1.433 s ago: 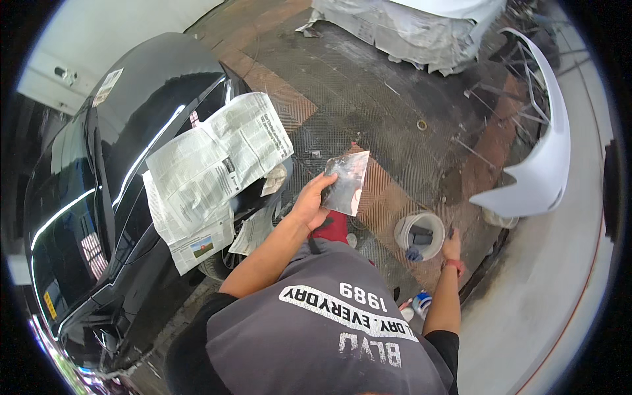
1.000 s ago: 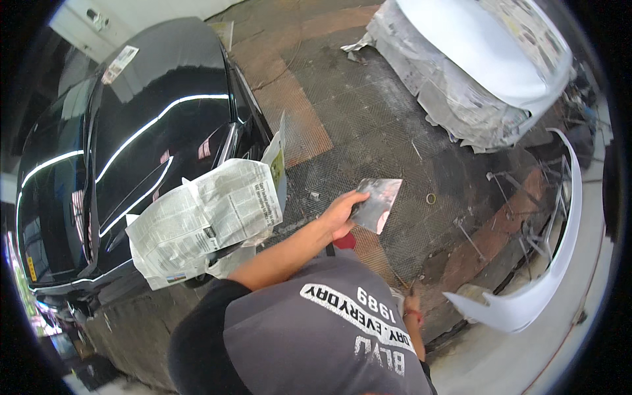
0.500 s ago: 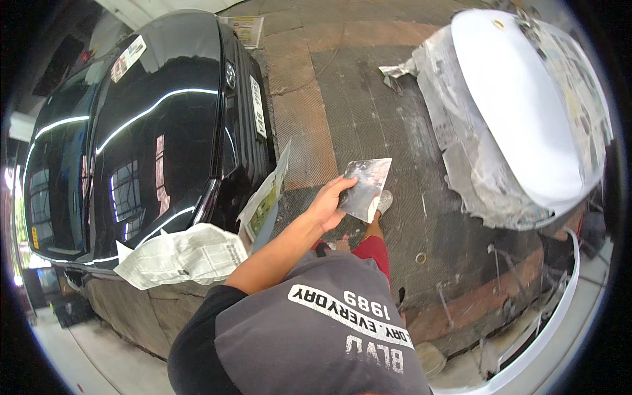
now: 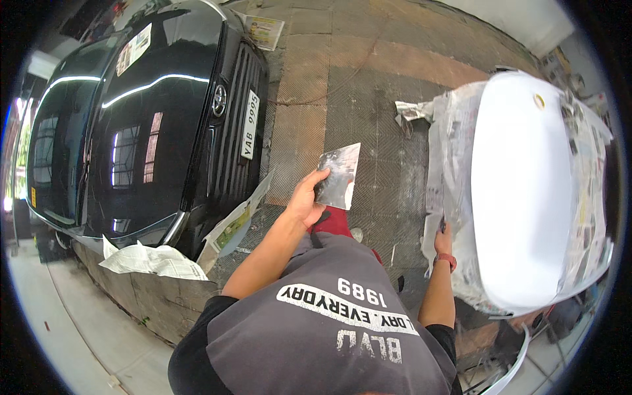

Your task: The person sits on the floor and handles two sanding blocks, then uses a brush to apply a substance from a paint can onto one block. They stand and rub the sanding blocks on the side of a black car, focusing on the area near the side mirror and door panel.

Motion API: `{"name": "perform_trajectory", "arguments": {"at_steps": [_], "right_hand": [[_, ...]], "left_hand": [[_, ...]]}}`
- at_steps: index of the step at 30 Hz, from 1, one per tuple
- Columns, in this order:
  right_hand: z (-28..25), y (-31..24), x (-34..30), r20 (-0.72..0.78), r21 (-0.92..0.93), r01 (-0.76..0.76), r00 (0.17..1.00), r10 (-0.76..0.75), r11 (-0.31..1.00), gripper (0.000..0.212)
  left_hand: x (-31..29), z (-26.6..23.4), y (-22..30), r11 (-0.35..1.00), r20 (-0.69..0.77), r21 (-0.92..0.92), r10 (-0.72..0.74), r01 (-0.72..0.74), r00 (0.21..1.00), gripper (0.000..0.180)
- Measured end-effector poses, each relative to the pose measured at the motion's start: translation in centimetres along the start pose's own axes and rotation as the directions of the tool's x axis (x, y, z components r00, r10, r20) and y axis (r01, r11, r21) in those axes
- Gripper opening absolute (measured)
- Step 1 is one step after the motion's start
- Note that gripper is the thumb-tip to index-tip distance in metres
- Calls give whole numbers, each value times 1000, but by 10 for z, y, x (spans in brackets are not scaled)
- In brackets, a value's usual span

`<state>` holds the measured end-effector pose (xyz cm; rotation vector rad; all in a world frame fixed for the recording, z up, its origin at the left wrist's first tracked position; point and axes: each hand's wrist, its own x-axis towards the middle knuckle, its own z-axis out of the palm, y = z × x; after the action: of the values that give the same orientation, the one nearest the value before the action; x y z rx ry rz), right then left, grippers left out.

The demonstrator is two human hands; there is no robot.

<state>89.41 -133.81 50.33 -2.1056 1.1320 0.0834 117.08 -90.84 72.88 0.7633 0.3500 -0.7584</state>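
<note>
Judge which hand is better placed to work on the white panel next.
Right, probably. The right hand is already at the newspaper masking along the white panel's edge. The left hand is occupied, holding a flat smeared board up over the floor, apart from the panel.

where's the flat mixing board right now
Head view, centre: the left hand holds the grey board up over the paved floor, between the black car and the white panel.

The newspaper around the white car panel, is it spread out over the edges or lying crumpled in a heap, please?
Spread out. The newspaper lies in sheets along the rim of the white panel, with the right hand at its near edge.
</note>
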Motion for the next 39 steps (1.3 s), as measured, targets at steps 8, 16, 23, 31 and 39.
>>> {"name": "perform_trajectory", "arguments": {"at_steps": [8, 16, 23, 31, 39], "right_hand": [[43, -86, 143, 209, -279, 121, 976, -62, 953, 55], [63, -63, 180, 185, -341, -146, 958, 218, 929, 52], [68, -136, 321, 150, -257, -139, 972, 182, 956, 48], [61, -267, 586, 213, -368, -2, 973, 87, 930, 38], [65, -611, 866, 351, -273, 217, 930, -113, 937, 65]], "left_hand": [[168, 16, 71, 985, -82, -165, 26, -39, 996, 42], [318, 91, 229, 994, -118, -46, 95, -101, 988, 42], [445, 115, 326, 986, -159, -51, 147, -157, 976, 48], [593, 138, 394, 960, -392, -198, 106, -197, 914, 43], [687, 195, 487, 912, -400, -280, 173, -300, 900, 44]]}}
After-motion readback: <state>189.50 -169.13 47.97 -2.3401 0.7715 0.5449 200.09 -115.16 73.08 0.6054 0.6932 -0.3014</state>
